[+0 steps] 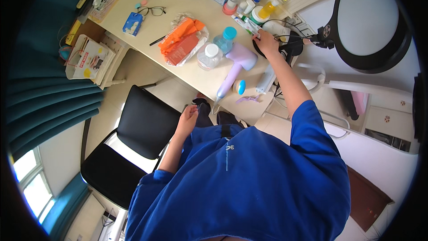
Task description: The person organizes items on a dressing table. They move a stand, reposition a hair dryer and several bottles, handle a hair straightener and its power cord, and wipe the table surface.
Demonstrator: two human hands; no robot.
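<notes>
My right hand [267, 44] reaches across to the far right of the desk. Its thumb and fingers close on the near end of a white and green squeeze tube [251, 26], which lies among other tubes and bottles. Beneath the hand is the round black base of a stand, partly hidden. A lilac hair dryer [243, 57] lies nearer to me, beside a clear bottle with a white cap [210, 57] and a blue-capped bottle [224, 40]. My left hand [188, 119] hangs in front of my waist with loosely bent fingers and nothing in it.
An orange plastic bag [182, 42], eyeglasses [155, 10] and a blue tissue pack [133, 24] lie on the desk [110, 16]. A large round black-rimmed mirror or lamp [367, 16] rises at right. A power strip [266, 79] lies near the edge. A black chair [147, 124] stands at left.
</notes>
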